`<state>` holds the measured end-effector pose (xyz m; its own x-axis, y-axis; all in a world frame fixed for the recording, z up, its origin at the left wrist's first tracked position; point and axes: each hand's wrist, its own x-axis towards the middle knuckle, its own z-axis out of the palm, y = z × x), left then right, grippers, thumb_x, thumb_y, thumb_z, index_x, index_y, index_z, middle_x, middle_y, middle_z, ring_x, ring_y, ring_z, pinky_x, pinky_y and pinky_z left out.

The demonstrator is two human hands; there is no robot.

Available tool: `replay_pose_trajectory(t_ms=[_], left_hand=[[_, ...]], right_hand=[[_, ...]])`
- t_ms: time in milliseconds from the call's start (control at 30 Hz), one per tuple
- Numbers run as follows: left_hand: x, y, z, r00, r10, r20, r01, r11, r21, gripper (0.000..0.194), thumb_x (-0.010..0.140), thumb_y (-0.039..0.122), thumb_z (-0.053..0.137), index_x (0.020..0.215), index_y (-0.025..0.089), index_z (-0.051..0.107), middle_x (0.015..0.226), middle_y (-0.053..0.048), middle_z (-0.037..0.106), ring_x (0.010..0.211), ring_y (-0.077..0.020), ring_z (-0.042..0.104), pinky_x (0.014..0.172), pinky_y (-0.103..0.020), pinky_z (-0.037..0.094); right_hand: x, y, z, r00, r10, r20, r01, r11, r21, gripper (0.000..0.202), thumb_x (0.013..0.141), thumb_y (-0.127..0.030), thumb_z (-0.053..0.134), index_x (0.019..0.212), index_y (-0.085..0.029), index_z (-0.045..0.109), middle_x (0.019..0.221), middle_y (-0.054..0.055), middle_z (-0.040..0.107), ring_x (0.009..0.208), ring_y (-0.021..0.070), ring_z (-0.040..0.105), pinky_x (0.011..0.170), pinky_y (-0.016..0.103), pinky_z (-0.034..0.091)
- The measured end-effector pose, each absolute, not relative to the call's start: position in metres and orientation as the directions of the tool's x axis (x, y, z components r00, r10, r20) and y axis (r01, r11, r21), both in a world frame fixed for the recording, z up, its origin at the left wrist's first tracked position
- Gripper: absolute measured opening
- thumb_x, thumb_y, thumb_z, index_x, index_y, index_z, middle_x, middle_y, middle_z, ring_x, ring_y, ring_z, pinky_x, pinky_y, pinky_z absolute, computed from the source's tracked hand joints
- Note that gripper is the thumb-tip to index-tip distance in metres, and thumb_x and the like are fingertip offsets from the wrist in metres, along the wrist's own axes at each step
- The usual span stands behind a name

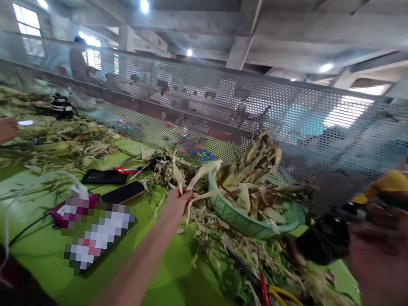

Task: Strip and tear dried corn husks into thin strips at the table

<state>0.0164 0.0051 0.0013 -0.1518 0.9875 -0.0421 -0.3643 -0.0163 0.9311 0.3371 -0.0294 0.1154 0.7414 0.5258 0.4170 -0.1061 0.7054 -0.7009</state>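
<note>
My left hand (177, 204) reaches over the middle of the green table, its fingers closed on a few pale strips of corn husk (203, 170) that fan out above and below the fist. Just right of it, a green plastic basket (239, 224) holds a heap of dry corn husks (258, 196). At the right edge my right hand (388, 245) is raised, close to the camera and smeared by motion. Its fingers are too blurred to show whether they hold anything. A black object (324, 238) is beside that hand.
Red-handled scissors (131, 169), dark phones (124, 192), a lit phone (98, 239) and a purple power bank (72, 210) lie left. Red and yellow-handled pliers (270, 304) lie on plant scraps. Behind stands a perforated metal screen (197, 91). A co-worker's hand (2, 129) is far left.
</note>
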Motion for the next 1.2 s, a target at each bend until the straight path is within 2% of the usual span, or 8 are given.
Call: replay_pose_trajectory(t_ms=[100, 200, 300, 400, 633, 800, 1000, 1200], left_hand=[[0.018, 0.005, 0.000, -0.189, 0.980, -0.067, -0.354, -0.004, 0.935, 0.022, 0.076, 0.037, 0.060, 0.083, 0.018, 0.053, 0.060, 0.005, 0.046, 0.048, -0.0063, 0.037, 0.045, -0.019, 0.026], [0.025, 0.002, 0.000, -0.180, 0.983, -0.016, -0.310, -0.041, 0.950, 0.017, 0.077, 0.035, 0.058, 0.082, 0.019, 0.054, 0.063, 0.004, 0.049, 0.050, -0.0080, 0.041, 0.046, -0.019, 0.031], [0.037, -0.003, 0.000, -0.147, 0.988, 0.045, -0.187, -0.073, 0.980, 0.014, 0.077, 0.033, 0.057, 0.079, 0.020, 0.052, 0.064, 0.003, 0.051, 0.052, -0.0102, 0.045, 0.048, -0.021, 0.035], [0.047, -0.010, 0.000, -0.115, 0.985, 0.132, -0.031, -0.137, 0.990, 0.014, 0.076, 0.032, 0.059, 0.078, 0.020, 0.053, 0.068, 0.000, 0.055, 0.059, -0.0127, 0.051, 0.055, -0.023, 0.040], [0.057, -0.017, -0.004, 0.081, 0.987, 0.140, -0.178, -0.124, 0.976, 0.024, 0.073, 0.039, 0.064, 0.082, 0.017, 0.057, 0.067, 0.002, 0.054, 0.057, -0.0109, 0.048, 0.054, -0.022, 0.040], [0.056, -0.017, -0.007, 0.092, 0.984, 0.152, -0.248, -0.125, 0.961, 0.027, 0.071, 0.038, 0.067, 0.085, 0.017, 0.059, 0.070, 0.001, 0.055, 0.060, -0.0105, 0.047, 0.055, -0.021, 0.039], [0.054, -0.019, 0.001, 0.026, 0.997, 0.068, -0.307, -0.057, 0.950, 0.022, 0.069, 0.034, 0.068, 0.078, 0.017, 0.057, 0.060, 0.004, 0.048, 0.049, -0.0076, 0.039, 0.048, -0.020, 0.032], [0.055, -0.019, -0.001, 0.066, 0.998, 0.018, -0.358, 0.007, 0.934, 0.031, 0.069, 0.043, 0.070, 0.078, 0.019, 0.054, 0.059, 0.005, 0.047, 0.049, -0.0075, 0.040, 0.048, -0.020, 0.032]], right_hand=[[0.316, -0.031, 0.106, 0.615, 0.658, 0.434, -0.188, 0.657, -0.730, 0.014, 0.067, -0.011, 0.068, 0.076, -0.021, 0.071, 0.082, 0.005, 0.067, 0.059, 0.0086, 0.057, 0.047, 0.028, 0.033], [0.267, -0.039, 0.086, 0.367, 0.886, 0.282, -0.140, 0.353, -0.925, 0.029, 0.056, -0.029, 0.082, 0.080, -0.020, 0.070, 0.073, 0.001, 0.064, 0.052, 0.0088, 0.051, 0.045, 0.023, 0.036], [0.218, -0.043, 0.057, -0.011, 0.995, 0.097, 0.058, 0.098, -0.994, 0.033, 0.068, -0.044, 0.073, 0.087, -0.017, 0.068, 0.076, 0.003, 0.066, 0.052, 0.0104, 0.050, 0.050, 0.025, 0.040], [0.196, -0.039, 0.029, -0.120, 0.990, 0.077, 0.207, 0.101, -0.973, 0.034, 0.072, -0.049, 0.069, 0.082, -0.016, 0.065, 0.066, -0.001, 0.060, 0.049, 0.0093, 0.045, 0.047, 0.024, 0.036], [0.208, -0.031, 0.008, -0.093, 0.994, 0.056, 0.279, 0.080, -0.957, 0.033, 0.071, -0.048, 0.067, 0.075, -0.016, 0.062, 0.057, -0.003, 0.054, 0.044, 0.0086, 0.040, 0.043, 0.023, 0.030], [0.204, -0.033, 0.009, -0.104, 0.994, 0.039, 0.242, 0.063, -0.968, 0.035, 0.068, -0.050, 0.068, 0.070, -0.017, 0.059, 0.053, -0.005, 0.049, 0.042, 0.0088, 0.040, 0.042, 0.023, 0.031], [0.199, -0.034, 0.007, 0.013, 0.987, 0.161, 0.227, 0.153, -0.962, 0.038, 0.068, -0.054, 0.068, 0.073, -0.018, 0.056, 0.056, -0.005, 0.049, 0.045, 0.0097, 0.041, 0.044, 0.024, 0.034], [0.199, -0.034, 0.008, 0.048, 0.974, 0.219, 0.225, 0.203, -0.953, 0.034, 0.074, -0.051, 0.065, 0.076, -0.019, 0.055, 0.058, -0.004, 0.049, 0.047, 0.0105, 0.043, 0.047, 0.024, 0.036]])
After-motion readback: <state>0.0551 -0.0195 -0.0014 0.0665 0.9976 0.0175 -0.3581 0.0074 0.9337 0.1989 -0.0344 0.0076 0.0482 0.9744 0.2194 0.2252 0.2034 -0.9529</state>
